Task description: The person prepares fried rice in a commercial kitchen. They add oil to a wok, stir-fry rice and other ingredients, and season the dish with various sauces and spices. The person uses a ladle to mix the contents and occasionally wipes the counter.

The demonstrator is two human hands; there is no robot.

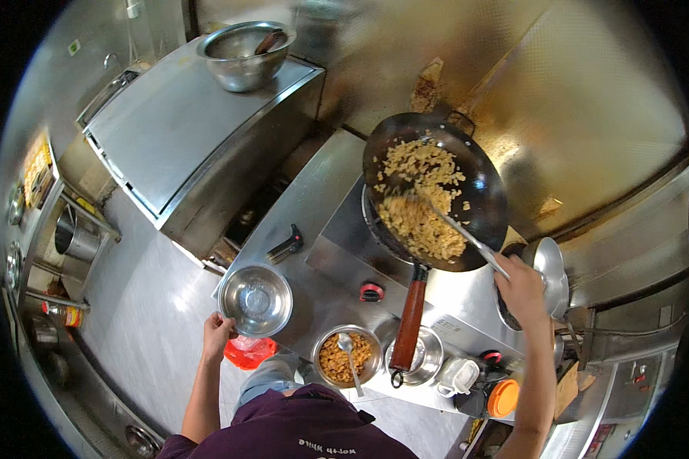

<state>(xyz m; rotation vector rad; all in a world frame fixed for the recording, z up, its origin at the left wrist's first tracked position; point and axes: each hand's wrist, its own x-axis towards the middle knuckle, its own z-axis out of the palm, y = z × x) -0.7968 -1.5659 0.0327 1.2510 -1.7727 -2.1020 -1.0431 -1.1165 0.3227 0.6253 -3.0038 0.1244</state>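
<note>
My right hand (519, 282) grips the metal handle of a cooking utensil (465, 232). Its far end is blurred among pale yellow chopped food (422, 201) in a dark wok (485, 172). The wok's wooden handle (409, 327) points towards me. At the left, the fingers of my left hand (218, 333) pinch the rim of an empty stainless steel bowl (256, 299). Between my hands a steel bowl (319, 339) holds browned chopped food (341, 361) and a metal spoon (350, 356). Beside it, partly behind the wok handle, is another steel bowl (430, 356).
A black gas torch or lighter (287, 244) lies on the steel counter (336, 166). A red-rimmed knob (371, 292) sits in front of the wok. To the right stand a clear plastic jug (457, 376) and an orange-lidded container (502, 398). A large steel bowl (244, 69) stands far left.
</note>
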